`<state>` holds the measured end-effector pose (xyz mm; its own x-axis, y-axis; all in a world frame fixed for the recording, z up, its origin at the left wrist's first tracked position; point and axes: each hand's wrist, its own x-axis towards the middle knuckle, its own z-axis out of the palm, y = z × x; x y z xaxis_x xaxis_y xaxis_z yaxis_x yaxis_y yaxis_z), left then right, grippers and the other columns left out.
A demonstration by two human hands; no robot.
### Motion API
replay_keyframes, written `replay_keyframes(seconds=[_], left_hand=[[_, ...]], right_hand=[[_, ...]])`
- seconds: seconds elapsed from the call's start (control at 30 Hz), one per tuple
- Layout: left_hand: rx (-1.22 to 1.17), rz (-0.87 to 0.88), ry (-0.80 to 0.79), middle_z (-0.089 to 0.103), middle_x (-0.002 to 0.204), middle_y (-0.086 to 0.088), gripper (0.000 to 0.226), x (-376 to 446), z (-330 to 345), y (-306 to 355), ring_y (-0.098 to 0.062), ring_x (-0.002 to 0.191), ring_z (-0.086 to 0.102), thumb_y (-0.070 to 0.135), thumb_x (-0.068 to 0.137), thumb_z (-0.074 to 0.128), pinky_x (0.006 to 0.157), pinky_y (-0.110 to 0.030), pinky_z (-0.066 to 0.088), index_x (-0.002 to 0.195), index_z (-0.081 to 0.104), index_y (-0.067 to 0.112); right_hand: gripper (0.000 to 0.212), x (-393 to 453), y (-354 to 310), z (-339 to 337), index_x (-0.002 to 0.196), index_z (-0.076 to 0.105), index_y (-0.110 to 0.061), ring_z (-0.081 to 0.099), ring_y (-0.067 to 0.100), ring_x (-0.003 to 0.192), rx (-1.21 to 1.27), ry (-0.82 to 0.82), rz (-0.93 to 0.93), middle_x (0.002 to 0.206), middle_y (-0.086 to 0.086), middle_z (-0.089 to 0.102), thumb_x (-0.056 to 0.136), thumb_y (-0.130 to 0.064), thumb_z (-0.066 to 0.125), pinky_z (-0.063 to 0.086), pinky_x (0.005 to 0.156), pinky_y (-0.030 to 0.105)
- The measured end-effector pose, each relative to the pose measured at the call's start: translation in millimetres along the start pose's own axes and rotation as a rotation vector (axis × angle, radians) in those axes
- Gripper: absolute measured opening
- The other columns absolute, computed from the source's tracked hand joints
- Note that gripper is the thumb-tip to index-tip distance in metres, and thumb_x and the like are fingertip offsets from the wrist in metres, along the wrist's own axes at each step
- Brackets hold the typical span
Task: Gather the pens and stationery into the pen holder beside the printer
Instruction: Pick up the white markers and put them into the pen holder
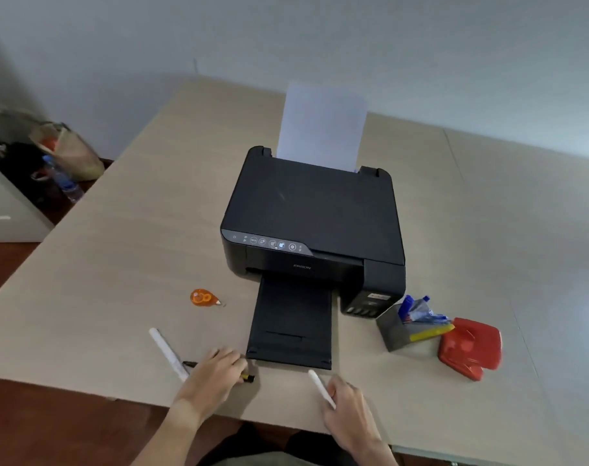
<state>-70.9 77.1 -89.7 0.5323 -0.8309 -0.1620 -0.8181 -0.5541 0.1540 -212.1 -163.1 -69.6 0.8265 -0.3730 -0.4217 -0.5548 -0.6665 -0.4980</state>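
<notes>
Pen (321, 389) inside right hand (348, 412) grip

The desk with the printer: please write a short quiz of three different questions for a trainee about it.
1. True or false: the right hand holds a white pen.
2. Which item lies left of the printer's output tray? A) red hole punch B) orange correction tape C) blue pens
3. Fill in: the pen holder stands between the printer and the red ____.

Key
1. True.
2. B: the orange correction tape.
3. Hole punch.
</notes>
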Motion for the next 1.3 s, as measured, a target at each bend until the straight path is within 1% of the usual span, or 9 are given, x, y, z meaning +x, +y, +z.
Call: replay_keyframes(seconds=[0.13,0.27,0.43,0.6,0.73,0.93,1.1,1.23,1.3], left_hand=[[0.018,0.165,-0.111,0.068,0.081,0.019,0.034,-3.6,-2.8,18.6,-0.001,0.073,0.065,0.034,0.059,0.092,0.066,-0.016,0.056,0.087,0.073,0.034],[0.103,0.339,-0.168,0.065,0.117,0.001,0.063,17.5,-6.8,43.6,-0.018,0.102,0.063,0.008,0.081,0.072,0.086,-0.030,0.057,0.140,0.050,0.020],[0.078,0.501,-0.143,0.063,0.077,0.019,0.058,52.2,-26.8,81.5,0.002,0.062,0.060,0.023,0.047,0.087,0.059,-0.008,0.050,0.102,0.071,0.035],[-0.276,0.411,0.029,0.062,0.101,0.007,0.030,102.1,-55.8,117.5,-0.012,0.081,0.065,0.013,0.090,0.060,0.073,-0.021,0.052,0.118,0.057,0.025],[-0.433,0.334,0.147,0.060,0.120,0.005,0.032,144.7,-86.2,133.1,-0.016,0.100,0.064,0.016,0.097,0.049,0.085,-0.030,0.054,0.128,0.051,0.023],[-0.643,0.321,0.339,0.065,0.111,0.004,0.026,202.2,-135.8,149.0,-0.012,0.097,0.065,0.021,0.101,0.047,0.084,-0.026,0.054,0.126,0.050,0.023],[-0.752,0.315,0.380,0.063,0.119,0.002,0.036,239.9,-158.2,160.9,-0.011,0.111,0.059,0.016,0.102,0.044,0.093,-0.027,0.050,0.137,0.044,0.022],[-0.780,0.306,0.362,0.058,0.094,0.014,0.023,254.4,-156.3,166.3,-0.001,0.085,0.057,0.018,0.102,0.047,0.072,-0.008,0.042,0.123,0.049,0.027],[-0.746,0.324,0.327,0.060,0.089,0.013,0.023,256.4,-150.6,167.5,-0.003,0.080,0.059,0.020,0.101,0.049,0.068,-0.011,0.043,0.122,0.049,0.028]], right_hand=[[0.023,-7.5,22.8,-7.9,0.069,0.038,-0.027,0.049,0.016,0.065,0.105,0.069,0.072,0.078,0.002,0.057,0.079,-0.016,0.055,0.035,0.053,0.022],[0.014,-13.9,44.5,-15.5,0.074,0.044,-0.020,0.051,0.022,0.074,0.161,0.132,0.106,0.076,0.001,0.056,0.080,-0.015,0.056,0.037,0.064,0.031],[0.007,-14.6,57.8,-33.2,0.077,0.058,-0.010,0.056,0.026,0.075,0.177,0.383,0.139,0.078,0.004,0.059,0.078,-0.012,0.064,0.044,0.068,0.036],[0.027,-0.9,60.1,-80.0,0.069,0.045,-0.019,0.043,0.011,0.051,0.224,0.584,0.073,0.056,-0.008,0.046,0.080,-0.006,0.066,0.030,0.048,0.020],[0.031,15.8,62.2,-122.6,0.066,0.042,-0.020,0.046,0.013,0.048,0.299,0.733,-0.013,0.052,-0.007,0.047,0.080,0.001,0.060,0.033,0.044,0.018],[0.032,41.8,48.4,-159.8,0.067,0.041,-0.028,0.056,0.006,0.048,0.362,0.892,-0.068,0.054,-0.015,0.057,0.086,-0.007,0.055,0.037,0.044,0.013],[0.025,54.6,44.6,-161.4,0.066,0.049,-0.016,0.051,0.011,0.042,0.307,0.828,0.082,0.051,-0.004,0.057,0.086,-0.008,0.060,0.043,0.042,0.034],[0.019,53.9,40.1,-160.9,0.066,0.048,-0.012,0.055,0.020,0.054,0.254,0.824,0.099,0.061,0.002,0.060,0.082,-0.007,0.056,0.047,0.051,0.043],[0.016,53.6,40.3,-160.9,0.069,0.050,-0.015,0.054,0.016,0.057,0.228,0.865,0.107,0.065,-0.002,0.060,0.081,-0.008,0.059,0.047,0.051,0.036]])
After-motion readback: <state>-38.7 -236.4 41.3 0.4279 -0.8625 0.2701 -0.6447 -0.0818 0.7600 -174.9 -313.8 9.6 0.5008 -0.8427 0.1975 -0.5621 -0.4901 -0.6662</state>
